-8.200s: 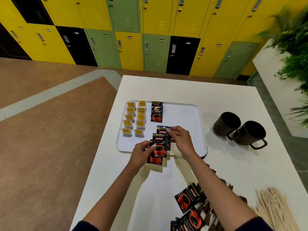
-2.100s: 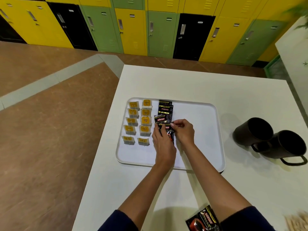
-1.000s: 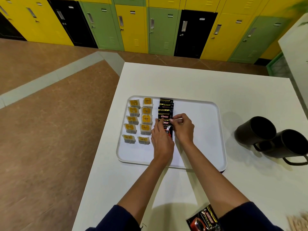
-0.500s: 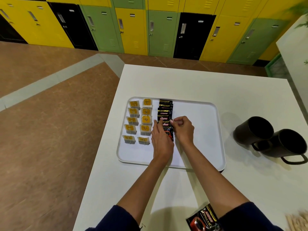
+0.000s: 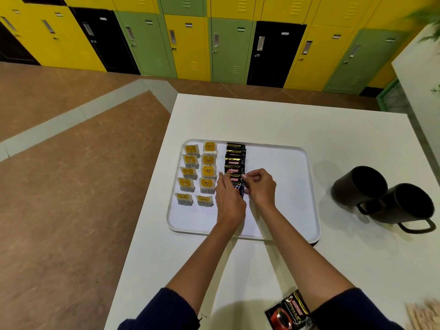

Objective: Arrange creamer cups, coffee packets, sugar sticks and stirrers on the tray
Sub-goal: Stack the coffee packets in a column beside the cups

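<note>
A white tray (image 5: 285, 186) lies on the white table. Two columns of yellow-labelled sachets (image 5: 198, 172) fill its left side. Beside them runs an overlapping column of black coffee packets (image 5: 235, 158). My left hand (image 5: 228, 201) rests flat on the nearest packet, fingers touching its left edge. My right hand (image 5: 260, 186) pinches that same packet's right edge between thumb and fingers. Another coffee packet (image 5: 288, 314) lies at the table's near edge, and wooden stirrers (image 5: 423, 317) show at the bottom right corner.
Two dark mugs (image 5: 383, 201) stand right of the tray, handles toward me. The table's left edge drops to a brown floor. Yellow, green and black lockers line the far wall. A white planter stands at the far right.
Over the last seconds both hands moved from the tray's near edge onto it and laid coffee packets in a column. In the last half second they barely shifted.
</note>
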Demonstrator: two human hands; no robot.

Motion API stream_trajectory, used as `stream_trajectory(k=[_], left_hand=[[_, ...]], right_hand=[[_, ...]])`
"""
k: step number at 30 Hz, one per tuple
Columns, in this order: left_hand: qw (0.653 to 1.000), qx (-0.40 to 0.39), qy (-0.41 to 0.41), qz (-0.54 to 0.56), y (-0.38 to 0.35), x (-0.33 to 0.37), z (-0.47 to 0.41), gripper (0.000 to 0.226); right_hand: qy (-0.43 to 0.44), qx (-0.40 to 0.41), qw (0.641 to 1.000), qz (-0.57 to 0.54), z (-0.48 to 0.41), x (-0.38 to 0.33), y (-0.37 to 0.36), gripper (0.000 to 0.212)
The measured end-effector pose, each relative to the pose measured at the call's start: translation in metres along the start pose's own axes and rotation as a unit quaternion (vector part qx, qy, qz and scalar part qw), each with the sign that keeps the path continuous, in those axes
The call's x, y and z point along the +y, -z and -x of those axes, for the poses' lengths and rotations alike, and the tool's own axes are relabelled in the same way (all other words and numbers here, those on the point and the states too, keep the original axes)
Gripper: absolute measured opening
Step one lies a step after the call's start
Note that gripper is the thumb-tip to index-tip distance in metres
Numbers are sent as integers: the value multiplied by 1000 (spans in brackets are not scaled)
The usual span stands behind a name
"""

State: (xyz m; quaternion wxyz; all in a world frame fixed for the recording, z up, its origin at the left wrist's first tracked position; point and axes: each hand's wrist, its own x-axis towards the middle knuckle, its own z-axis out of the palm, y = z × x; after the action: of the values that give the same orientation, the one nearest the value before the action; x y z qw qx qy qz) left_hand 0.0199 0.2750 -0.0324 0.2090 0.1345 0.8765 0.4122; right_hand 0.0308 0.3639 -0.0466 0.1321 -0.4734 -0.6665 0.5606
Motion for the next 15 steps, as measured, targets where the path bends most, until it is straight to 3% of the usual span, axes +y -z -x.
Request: stream_trajectory(k=[10,15], left_hand=[[997,0,-74,-2,3,7,30,72],[989,22,-146,-33,6,3,61,58]], right_hand=[[38,3,999,0,16,-5,28,18],[87,-18,995,52,45,2,66,16]])
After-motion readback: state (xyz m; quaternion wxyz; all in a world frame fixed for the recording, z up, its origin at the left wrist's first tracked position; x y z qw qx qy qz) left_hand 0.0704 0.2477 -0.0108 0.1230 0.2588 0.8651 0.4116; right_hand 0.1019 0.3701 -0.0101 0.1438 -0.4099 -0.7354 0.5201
